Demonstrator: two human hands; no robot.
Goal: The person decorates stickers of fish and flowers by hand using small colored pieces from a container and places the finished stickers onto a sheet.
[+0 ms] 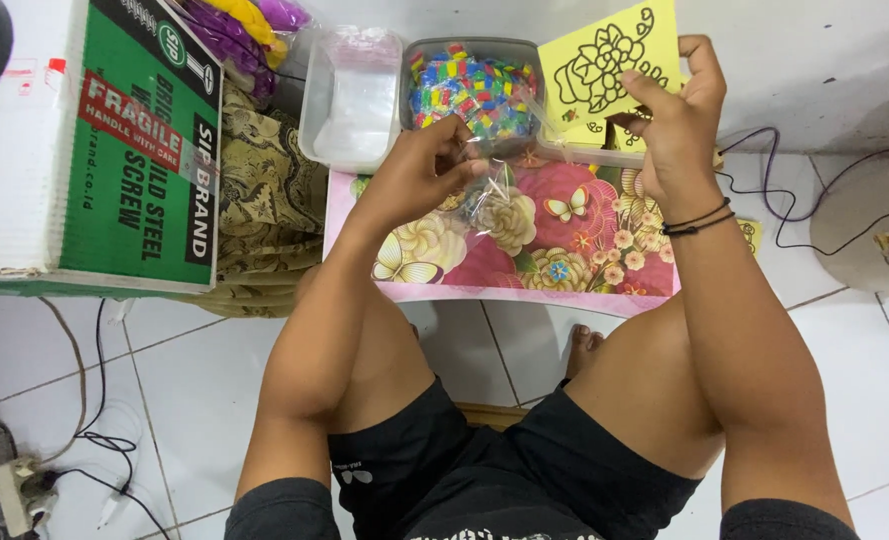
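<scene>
The left hand [420, 170] was raised over the floral worktop [525, 245], fingers pinched on a clear plastic bag [493, 185]. The right hand [677, 115] was lifted higher, thumb and fingers gripping a yellow card [605, 55] with a black flower outline. Behind the worktop, a grey tub [475, 85] held multicoloured small pieces. Left of that tub, a clear tub [350, 95] held clear bags.

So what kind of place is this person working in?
Probably a home used for small craft packing, on the floor. The person sits over white floor tiles at a low flowered table, with a tub of coloured bits, a yellow flower-outline card and a cardboard box alongside.
</scene>
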